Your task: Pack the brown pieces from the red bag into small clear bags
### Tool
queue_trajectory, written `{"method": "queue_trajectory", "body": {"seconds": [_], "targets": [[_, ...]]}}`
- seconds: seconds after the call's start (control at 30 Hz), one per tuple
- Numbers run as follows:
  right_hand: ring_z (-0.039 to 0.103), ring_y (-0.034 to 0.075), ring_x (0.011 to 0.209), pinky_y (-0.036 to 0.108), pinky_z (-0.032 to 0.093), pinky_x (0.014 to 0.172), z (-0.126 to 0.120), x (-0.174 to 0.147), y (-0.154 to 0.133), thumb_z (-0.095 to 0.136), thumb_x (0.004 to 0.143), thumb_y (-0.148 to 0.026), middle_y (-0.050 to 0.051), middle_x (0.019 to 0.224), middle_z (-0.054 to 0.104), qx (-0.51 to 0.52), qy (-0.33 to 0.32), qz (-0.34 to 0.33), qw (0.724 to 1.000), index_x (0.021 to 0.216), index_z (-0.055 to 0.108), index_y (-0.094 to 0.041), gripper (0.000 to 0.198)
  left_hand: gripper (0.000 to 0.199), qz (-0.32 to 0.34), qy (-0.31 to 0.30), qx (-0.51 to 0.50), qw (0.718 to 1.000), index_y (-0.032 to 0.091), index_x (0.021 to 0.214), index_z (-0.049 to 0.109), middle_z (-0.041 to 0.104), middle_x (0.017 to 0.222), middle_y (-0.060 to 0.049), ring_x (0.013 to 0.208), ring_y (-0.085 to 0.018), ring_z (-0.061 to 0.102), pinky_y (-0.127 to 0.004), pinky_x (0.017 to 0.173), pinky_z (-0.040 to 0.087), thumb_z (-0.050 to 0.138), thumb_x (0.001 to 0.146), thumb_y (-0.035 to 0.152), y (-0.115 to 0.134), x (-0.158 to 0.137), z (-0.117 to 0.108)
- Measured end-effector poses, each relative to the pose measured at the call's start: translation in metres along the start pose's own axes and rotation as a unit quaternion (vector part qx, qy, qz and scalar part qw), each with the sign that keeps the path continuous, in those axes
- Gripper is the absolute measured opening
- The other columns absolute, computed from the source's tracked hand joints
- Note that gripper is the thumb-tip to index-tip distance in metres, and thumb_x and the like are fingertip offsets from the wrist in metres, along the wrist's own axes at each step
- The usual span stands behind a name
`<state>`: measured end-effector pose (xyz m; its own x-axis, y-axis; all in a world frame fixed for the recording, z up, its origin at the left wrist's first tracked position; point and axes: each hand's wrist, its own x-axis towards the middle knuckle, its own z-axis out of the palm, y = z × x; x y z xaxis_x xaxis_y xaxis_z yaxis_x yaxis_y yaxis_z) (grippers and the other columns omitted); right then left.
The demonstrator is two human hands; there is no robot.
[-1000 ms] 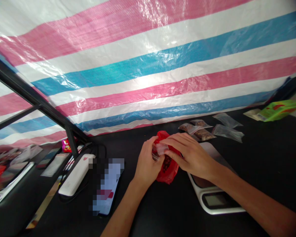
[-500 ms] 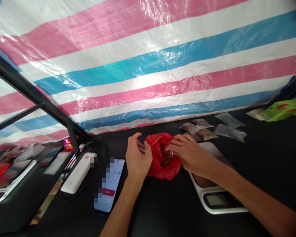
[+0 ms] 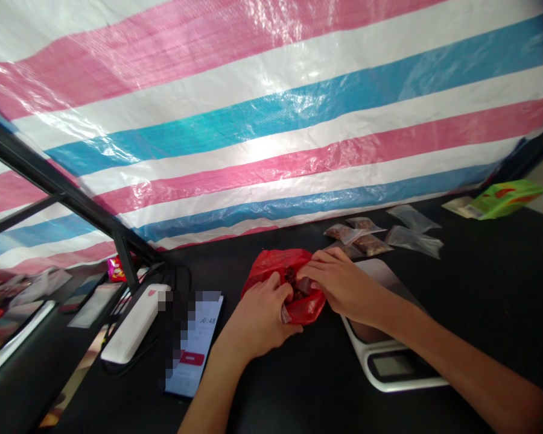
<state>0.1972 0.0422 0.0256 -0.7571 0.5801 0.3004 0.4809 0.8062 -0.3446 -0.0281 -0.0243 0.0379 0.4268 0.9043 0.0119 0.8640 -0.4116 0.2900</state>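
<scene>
Left hand [image 3: 263, 314] moved, partly hiding red bag [image 3: 276, 261].

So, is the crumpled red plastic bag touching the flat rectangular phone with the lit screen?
Apart: the head view shows black tabletop between the red plastic bag and the phone.

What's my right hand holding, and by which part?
Your right hand seems to pinch clear plastic at the red bag; the exact spot is hidden.

Striped tarpaulin [image 3: 262, 144] walls suggest a makeshift work booth.
</scene>
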Motion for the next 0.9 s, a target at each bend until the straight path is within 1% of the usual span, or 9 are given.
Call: {"method": "queue_trajectory", "body": {"seconds": [0.07, 0.13, 0.33, 0.47, 0.6, 0.7, 0.77, 0.83, 0.9], "targets": [[0.059, 0.028, 0.108, 0.045, 0.035, 0.094, 0.003, -0.001, -0.001, 0.056, 0.092, -0.004, 0.007, 0.11, 0.079, 0.0, -0.005, -0.007, 1.0, 0.113, 0.071, -0.023, 0.032, 0.018, 0.017, 0.006, 0.013, 1.0, 0.023, 0.097, 0.065, 0.064, 0.107, -0.006, 0.091, -0.026, 0.069, -0.037, 0.08, 0.053, 0.079, 0.086, 0.024, -0.003, 0.001, 0.001], [0.059, 0.029, 0.109, 0.045, 0.035, 0.094, 0.004, -0.001, -0.001, 0.056, 0.092, -0.005, 0.008, 0.115, 0.078, -0.004, -0.006, -0.017, 1.0, 0.117, 0.071, -0.023, 0.034, 0.01, 0.03, 0.024, 0.028, 0.999, 0.023, 0.092, 0.063, 0.063, 0.104, -0.005, 0.088, -0.023, 0.067, -0.036, 0.078, 0.051, 0.072, 0.09, 0.018, -0.004, 0.003, 0.001], [0.059, 0.029, 0.115, 0.047, 0.035, 0.098, 0.008, -0.005, 0.001, 0.058, 0.093, -0.008, 0.008, 0.123, 0.076, 0.002, -0.029, -0.025, 0.999, 0.122, 0.071, -0.023, 0.035, 0.016, 0.054, 0.073, 0.054, 0.994, 0.023, 0.091, 0.06, 0.062, 0.099, -0.002, 0.085, -0.021, 0.063, -0.034, 0.078, 0.049, 0.074, 0.088, 0.016, -0.009, 0.008, 0.004], [0.06, 0.03, 0.119, 0.048, 0.034, 0.101, 0.009, -0.007, 0.001, 0.062, 0.088, -0.006, 0.009, 0.122, 0.077, -0.002, -0.031, -0.02, 0.999, 0.122, 0.071, -0.022, 0.039, 0.017, 0.063, 0.111, 0.047, 0.991, 0.023, 0.088, 0.06, 0.06, 0.097, -0.002, 0.082, -0.019, 0.061, -0.032, 0.076, 0.047, 0.073, 0.088, 0.013, -0.011, 0.009, 0.007], [0.063, 0.029, 0.116, 0.046, 0.036, 0.097, 0.006, -0.004, -0.005, 0.064, 0.086, -0.006, 0.009, 0.116, 0.079, 0.028, -0.04, -0.004, 0.999, 0.114, 0.073, -0.022, 0.034, 0.017, 0.061, 0.109, 0.02, 0.992, 0.023, 0.09, 0.06, 0.059, 0.095, -0.002, 0.081, -0.019, 0.06, -0.032, 0.075, 0.047, 0.072, 0.087, 0.012, -0.011, 0.009, 0.006], [0.065, 0.028, 0.113, 0.045, 0.037, 0.096, 0.003, -0.002, -0.007, 0.06, 0.088, -0.006, 0.008, 0.113, 0.079, 0.052, -0.033, 0.015, 0.998, 0.112, 0.072, -0.023, 0.032, 0.019, 0.052, 0.105, -0.041, 0.992, 0.024, 0.096, 0.06, 0.06, 0.098, -0.002, 0.084, -0.019, 0.061, -0.032, 0.078, 0.049, 0.072, 0.086, 0.013, -0.008, 0.008, 0.002], [0.065, 0.028, 0.113, 0.044, 0.037, 0.096, 0.003, -0.002, -0.007, 0.059, 0.089, -0.006, 0.009, 0.114, 0.079, 0.06, -0.023, 0.027, 0.998, 0.115, 0.071, -0.022, 0.033, 0.031, 0.038, 0.11, -0.117, 0.986, 0.026, 0.109, 0.057, 0.061, 0.104, -0.002, 0.089, -0.019, 0.062, -0.033, 0.082, 0.051, 0.072, 0.085, 0.012, -0.004, 0.006, -0.001], [0.065, 0.028, 0.111, 0.044, 0.036, 0.097, 0.002, -0.002, -0.004, 0.056, 0.091, -0.007, 0.009, 0.116, 0.077, 0.069, -0.015, 0.034, 0.997, 0.12, 0.069, -0.022, 0.035, 0.046, 0.021, 0.12, -0.219, 0.968, 0.027, 0.121, 0.05, 0.061, 0.106, -0.002, 0.09, -0.018, 0.063, -0.032, 0.081, 0.052, 0.07, 0.083, 0.009, -0.001, 0.004, -0.003], [0.065, 0.027, 0.107, 0.044, 0.036, 0.096, 0.001, -0.001, -0.002, 0.053, 0.095, -0.008, 0.009, 0.116, 0.076, 0.077, -0.002, 0.042, 0.996, 0.124, 0.067, -0.022, 0.036, 0.056, 0.012, 0.129, -0.317, 0.94, 0.027, 0.126, 0.043, 0.059, 0.106, -0.001, 0.086, -0.015, 0.062, -0.028, 0.075, 0.052, 0.068, 0.081, 0.005, 0.001, 0.003, -0.002]]}}
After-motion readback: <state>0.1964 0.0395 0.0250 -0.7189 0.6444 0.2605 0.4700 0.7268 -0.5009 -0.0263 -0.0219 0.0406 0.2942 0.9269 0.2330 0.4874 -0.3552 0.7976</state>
